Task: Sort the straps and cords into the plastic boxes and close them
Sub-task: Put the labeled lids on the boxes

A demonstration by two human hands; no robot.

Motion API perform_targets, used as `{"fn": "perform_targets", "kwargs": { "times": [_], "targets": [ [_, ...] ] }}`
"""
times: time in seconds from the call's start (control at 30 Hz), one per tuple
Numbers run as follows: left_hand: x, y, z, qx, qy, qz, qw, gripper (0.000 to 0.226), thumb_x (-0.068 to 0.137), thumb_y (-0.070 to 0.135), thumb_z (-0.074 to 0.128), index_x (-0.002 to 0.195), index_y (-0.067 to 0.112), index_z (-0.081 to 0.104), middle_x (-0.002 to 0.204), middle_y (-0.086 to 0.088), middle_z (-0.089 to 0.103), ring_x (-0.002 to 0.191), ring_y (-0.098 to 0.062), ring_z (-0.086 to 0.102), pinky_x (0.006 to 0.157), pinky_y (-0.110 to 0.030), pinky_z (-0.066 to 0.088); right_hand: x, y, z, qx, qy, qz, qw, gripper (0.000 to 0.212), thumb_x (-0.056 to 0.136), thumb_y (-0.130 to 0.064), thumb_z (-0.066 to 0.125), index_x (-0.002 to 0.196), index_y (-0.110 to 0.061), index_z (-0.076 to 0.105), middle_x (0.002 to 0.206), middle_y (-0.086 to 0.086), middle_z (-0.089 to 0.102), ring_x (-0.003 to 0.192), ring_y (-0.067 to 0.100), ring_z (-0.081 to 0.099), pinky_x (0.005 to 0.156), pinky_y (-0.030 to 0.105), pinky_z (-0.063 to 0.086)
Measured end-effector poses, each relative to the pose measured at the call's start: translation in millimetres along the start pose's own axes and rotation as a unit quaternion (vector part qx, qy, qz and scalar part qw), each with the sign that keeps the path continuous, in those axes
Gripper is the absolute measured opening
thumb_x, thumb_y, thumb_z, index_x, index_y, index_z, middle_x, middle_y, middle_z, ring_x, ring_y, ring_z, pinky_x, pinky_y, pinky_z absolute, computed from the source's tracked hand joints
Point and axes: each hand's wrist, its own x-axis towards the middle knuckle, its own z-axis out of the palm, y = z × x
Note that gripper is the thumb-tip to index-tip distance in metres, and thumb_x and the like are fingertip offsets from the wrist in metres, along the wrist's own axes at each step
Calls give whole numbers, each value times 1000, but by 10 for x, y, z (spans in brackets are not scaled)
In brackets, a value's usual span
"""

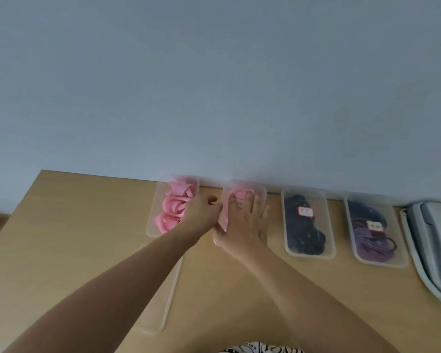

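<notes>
Right hand (pixel 245 220) presses flat, fingers spread, on the second box (pixel 261 193) at twelve o'clock; left hand (pixel 201 212) is curled beside it, grip unclear. Uneven pressure could leave its lid half-seated, pinching pink straps (pixel 175 205)

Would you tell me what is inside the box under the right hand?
Pink straps show through the second box at its far end. The right hand lies flat on its lid, covering the rest, so the remaining contents cannot be seen.
</notes>
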Motion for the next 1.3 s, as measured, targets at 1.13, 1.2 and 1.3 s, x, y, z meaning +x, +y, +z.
{"fn": "perform_targets", "kwargs": {
  "times": [1.13, 1.2, 1.3],
  "targets": [
    [484, -113, 7, 227, -66, 194, 952, 75, 94, 18, 62, 159, 27, 25, 119, -13, 71, 108, -31, 65, 87, -39, 51, 62, 331, 2, -24, -25, 30, 999, 98, 89, -84, 7, 160, -18, -7, 166, 14, -17, 154, 32, -11, 126, 49, 1],
    [508, -124, 12, 241, -73, 201, 947, 76, 95, 20, 61, 159, 25, 22, 123, -13, 69, 111, -32, 65, 90, -42, 52, 71, 350, 27, -19, -33, 29, 999, 100, 89, -85, 6, 159, -16, -14, 166, 13, -20, 154, 31, -13, 126, 50, 5],
    [553, -122, 6, 247, -83, 205, 943, 75, 94, 20, 62, 159, 24, 23, 125, -12, 68, 114, -33, 64, 91, -43, 52, 93, 365, 73, -19, -34, 30, 999, 101, 89, -84, 3, 158, -13, -17, 165, 14, -22, 154, 31, -16, 125, 50, 6]
  ]
}}
